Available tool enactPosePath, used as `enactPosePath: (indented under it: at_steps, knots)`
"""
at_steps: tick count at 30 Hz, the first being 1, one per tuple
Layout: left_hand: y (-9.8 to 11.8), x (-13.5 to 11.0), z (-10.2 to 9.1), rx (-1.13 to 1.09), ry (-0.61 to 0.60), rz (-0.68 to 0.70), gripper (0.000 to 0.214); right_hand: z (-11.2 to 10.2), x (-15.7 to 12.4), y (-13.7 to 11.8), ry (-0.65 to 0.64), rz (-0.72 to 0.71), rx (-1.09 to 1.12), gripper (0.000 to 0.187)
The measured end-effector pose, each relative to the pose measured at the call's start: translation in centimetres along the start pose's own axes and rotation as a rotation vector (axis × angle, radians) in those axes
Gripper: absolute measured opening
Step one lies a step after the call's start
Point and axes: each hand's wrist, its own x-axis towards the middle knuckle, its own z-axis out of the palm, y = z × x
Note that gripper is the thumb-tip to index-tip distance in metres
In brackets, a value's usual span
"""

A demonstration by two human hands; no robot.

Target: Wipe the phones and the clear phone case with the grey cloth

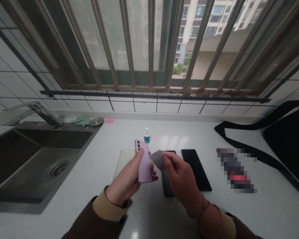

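Observation:
My left hand (126, 177) is shut around a lilac smartphone (145, 169), which stands tilted with its back and triple camera showing. My right hand (180, 176) pinches a grey cloth (158, 160), and the cloth's corner touches or nearly touches the lilac phone's edge. Below my right hand, a black smartphone (167, 182) lies mostly hidden. Another black smartphone (196, 169) lies face up to its right. A transparent phone case (123, 161) lies partly hidden behind my left hand. A small white-capped dropper bottle (146, 136) stands just beyond the lilac phone.
A steel sink (45, 139) with a tall faucet (43, 114) lies left on the white counter (264, 212). A green cloth (81, 121), metal disc (96, 121) and pink note (109, 120) sit at the back. To the right are a pixelated object (235, 171) and a black bag (289, 139).

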Motion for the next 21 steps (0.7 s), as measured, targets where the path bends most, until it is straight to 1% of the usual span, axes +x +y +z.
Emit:
enactPosePath:
  at_steps: [4,6,9,11,12,14,17,19,21]
  knots:
    - [-0.7,0.5,-0.5,0.334,0.129,0.142,0.064,0.5,-0.3,0.2,-0.058,-0.009,0.043,0.031]
    - [-0.8,0.8,-0.8,0.526,0.17,0.212,0.061,0.6,-0.4,0.2,-0.059,0.0,0.046,0.031]
    - [-0.5,1.1,-1.0,0.742,0.293,0.386,0.051,0.3,-0.3,0.0,-0.036,0.012,0.052,0.032]
    - [-0.2,1.1,-0.9,0.851,0.385,0.488,0.053,-0.1,0.0,-0.1,-0.002,0.019,0.039,0.032]
    - [-0.1,1.0,-0.8,0.907,0.413,0.516,0.054,-0.3,0.2,-0.1,0.024,0.02,0.024,0.032]
    - [0.0,0.7,-0.4,1.042,0.441,0.507,0.051,-0.7,0.6,0.0,0.099,0.016,-0.015,0.032]
    - [-0.2,0.1,0.6,1.292,0.472,0.416,0.051,-1.2,1.0,0.3,0.189,-0.007,-0.072,0.031]
    - [-0.6,-0.1,1.3,1.461,0.491,0.357,0.055,-1.4,1.0,0.4,0.203,-0.048,-0.096,0.03]
    - [-1.1,-0.1,2.0,1.585,0.514,0.322,0.052,-1.4,1.0,0.4,0.2,-0.091,-0.11,0.029]
